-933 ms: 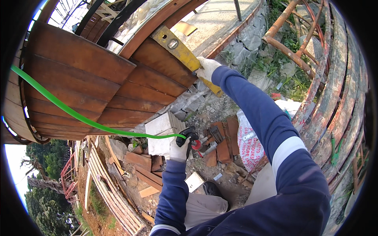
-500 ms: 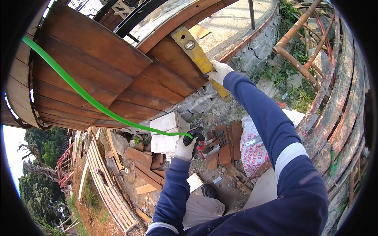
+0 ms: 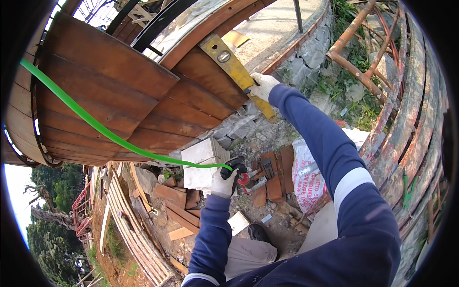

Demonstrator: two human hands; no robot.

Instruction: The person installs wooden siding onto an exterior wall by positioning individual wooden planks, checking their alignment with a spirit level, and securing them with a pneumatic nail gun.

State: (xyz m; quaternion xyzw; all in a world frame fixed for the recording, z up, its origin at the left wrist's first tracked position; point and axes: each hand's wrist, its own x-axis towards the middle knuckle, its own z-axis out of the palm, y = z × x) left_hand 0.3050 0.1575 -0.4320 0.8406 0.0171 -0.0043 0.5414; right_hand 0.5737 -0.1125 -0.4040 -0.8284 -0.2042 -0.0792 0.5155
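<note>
In a white glove, my right hand (image 3: 264, 87) is closed on a yellow spirit level (image 3: 228, 63). The level lies slanted against the brown wooden cladding boards (image 3: 205, 82), its upper end near the curved top rail. Lower down, my left hand (image 3: 222, 184), also gloved, is wrapped round a black tool (image 3: 237, 165) with a red part. A bright green hose (image 3: 103, 126) runs from the tool up to the left across the boards. My fingers hide much of the tool, so its exact kind is unclear.
Pale stone blocks (image 3: 200, 155) stand beside the tool. Brown board offcuts (image 3: 181, 215) and a white sack with red print (image 3: 306, 179) lie on the rubble ground. Rusty pipes (image 3: 356, 71) and long weathered poles (image 3: 406, 110) curve along the right.
The view has shifted slightly, moving the boards and level a little left in the picture. Both hands keep their grip on the level and the black tool.
</note>
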